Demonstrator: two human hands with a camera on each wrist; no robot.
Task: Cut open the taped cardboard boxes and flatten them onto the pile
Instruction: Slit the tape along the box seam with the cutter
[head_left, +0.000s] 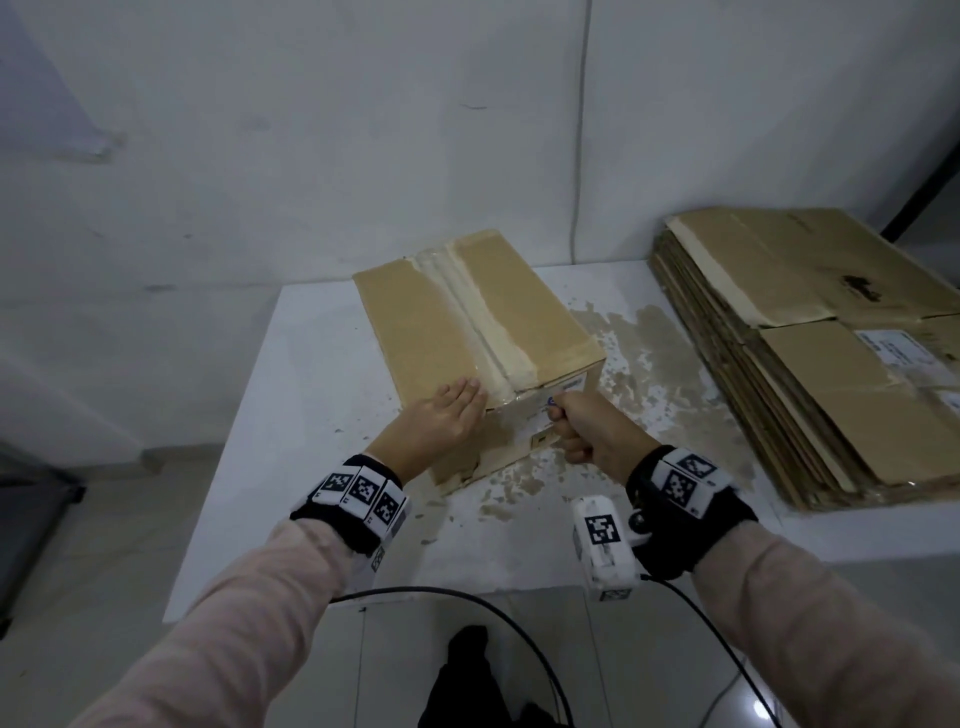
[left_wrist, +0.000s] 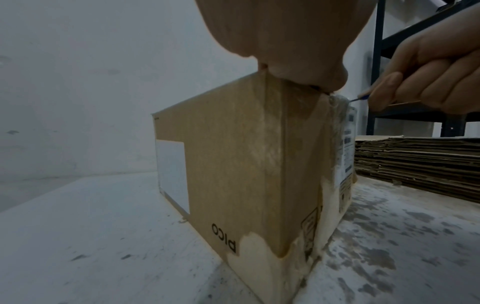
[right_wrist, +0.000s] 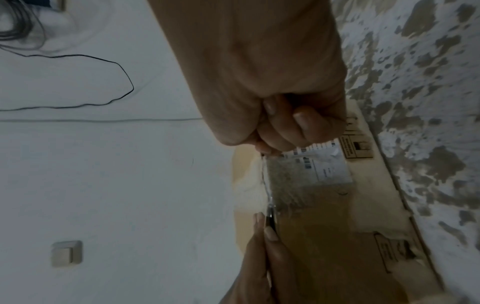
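Observation:
A taped brown cardboard box (head_left: 467, 322) stands on the white table (head_left: 311, 415), with a wide tape strip (head_left: 483, 317) along its top seam. My left hand (head_left: 447, 415) lies flat with straight fingers on the box's near top edge. My right hand (head_left: 582, 426) is fisted round a small cutter with a blue handle (left_wrist: 362, 97); its tip touches the tape at the near top edge, over the label side. In the right wrist view the curled fingers (right_wrist: 293, 127) are above the shipping label (right_wrist: 327, 166). The pile of flattened boxes (head_left: 831, 353) lies to the right.
The tabletop right of the box is worn, with brown patches (head_left: 660, 364). A wall stands close behind the table. A dark metal shelf frame (left_wrist: 379, 61) rises behind the pile. Black cables (head_left: 493, 613) hang below the table's near edge.

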